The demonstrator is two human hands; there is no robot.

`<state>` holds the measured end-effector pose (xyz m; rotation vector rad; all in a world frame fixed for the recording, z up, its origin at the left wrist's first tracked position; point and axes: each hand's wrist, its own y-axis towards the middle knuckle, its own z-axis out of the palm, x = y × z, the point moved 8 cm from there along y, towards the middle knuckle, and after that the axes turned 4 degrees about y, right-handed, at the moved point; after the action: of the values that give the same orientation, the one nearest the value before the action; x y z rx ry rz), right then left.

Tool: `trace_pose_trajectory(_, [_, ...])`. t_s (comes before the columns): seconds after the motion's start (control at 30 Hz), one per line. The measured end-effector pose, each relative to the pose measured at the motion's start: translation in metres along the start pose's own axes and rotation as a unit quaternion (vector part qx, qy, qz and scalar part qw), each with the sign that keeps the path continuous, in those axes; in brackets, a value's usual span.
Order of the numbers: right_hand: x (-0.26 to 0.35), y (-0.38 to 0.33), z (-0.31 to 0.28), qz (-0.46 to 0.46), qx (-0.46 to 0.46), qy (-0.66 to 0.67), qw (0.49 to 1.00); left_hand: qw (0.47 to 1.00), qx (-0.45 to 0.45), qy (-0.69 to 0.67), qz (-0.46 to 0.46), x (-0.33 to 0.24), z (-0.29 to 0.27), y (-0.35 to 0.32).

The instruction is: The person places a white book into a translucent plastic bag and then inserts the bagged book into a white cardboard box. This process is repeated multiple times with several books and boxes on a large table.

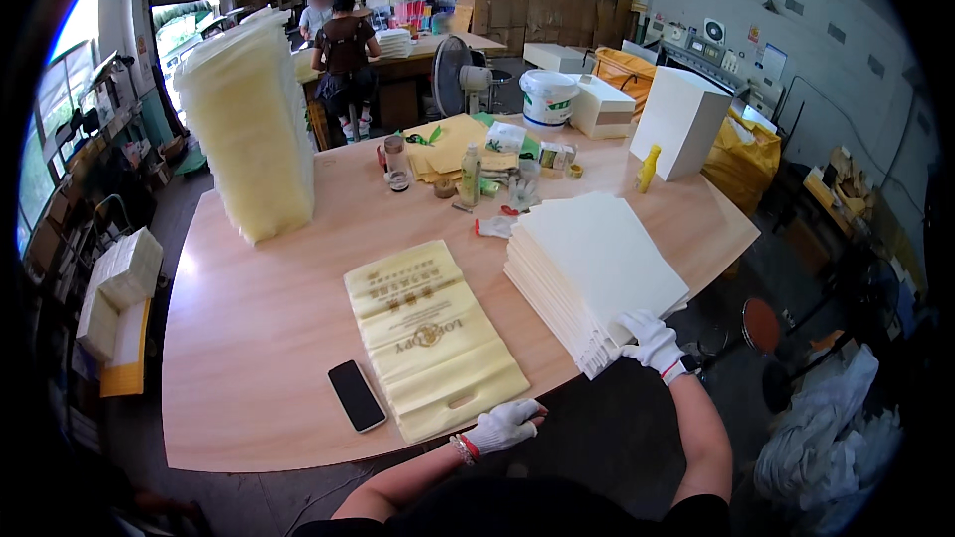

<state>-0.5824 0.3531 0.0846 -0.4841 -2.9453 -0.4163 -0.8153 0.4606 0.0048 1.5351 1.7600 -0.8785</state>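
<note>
So from my feed: my left grip [502, 426] is a white-gloved hand lying flat at the near edge of the counter [259, 338], fingers stretched out and resting on the bottom corner of the yellow bag [433, 336] — not pinching anything, just pressing down on it. The bag lies flat with its printed side up, handle cutout toward me, running away from the hand toward the middle of the counter. A black phone [356, 395] sits just beside the bag's left edge, face up, not touching my hand.

My right grip [652, 340], also gloved, is curled over the near corner of the stack of white sheets [592, 268], fingers on top and the stack's edge right under them. Whether the thumb is tucked beneath a sheet I can't tell from here. The stack hangs slightly over the counter's edge on my right, and it's just to the right of the bag with a narrow strip of wood between them.

Further back — a tall pile of pale yellow bags [249, 129] on the left, a clutter of small bottles around a green bottle [471, 176] in the middle, a white bucket [548, 97] and a white box [681, 121]. Another person [345, 60] stands at a far bench, back to me.
</note>
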Motion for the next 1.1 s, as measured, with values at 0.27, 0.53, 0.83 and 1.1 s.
trace_pose_trajectory(0.27, [0.081,0.003,-0.032,-0.041,-0.052,0.033,0.997,0.817,0.050,-0.574,0.011,-0.023,0.013,0.049])
trace_pose_trajectory(0.53, [0.044,-0.079,0.001,0.179,-0.178,0.504,0.826,0.956,0.001,-0.280,-0.085,-0.028,-0.055,-0.007])
trace_pose_trajectory(0.83, [0.130,-0.069,0.130,0.292,-0.184,0.640,0.687,0.968,-0.064,0.242,0.026,-0.035,0.025,-0.029])
trace_pose_trajectory(1.1, [0.115,-0.072,0.094,0.221,-0.173,0.566,0.775,0.885,-0.310,0.317,-0.146,0.118,-0.045,-0.044])
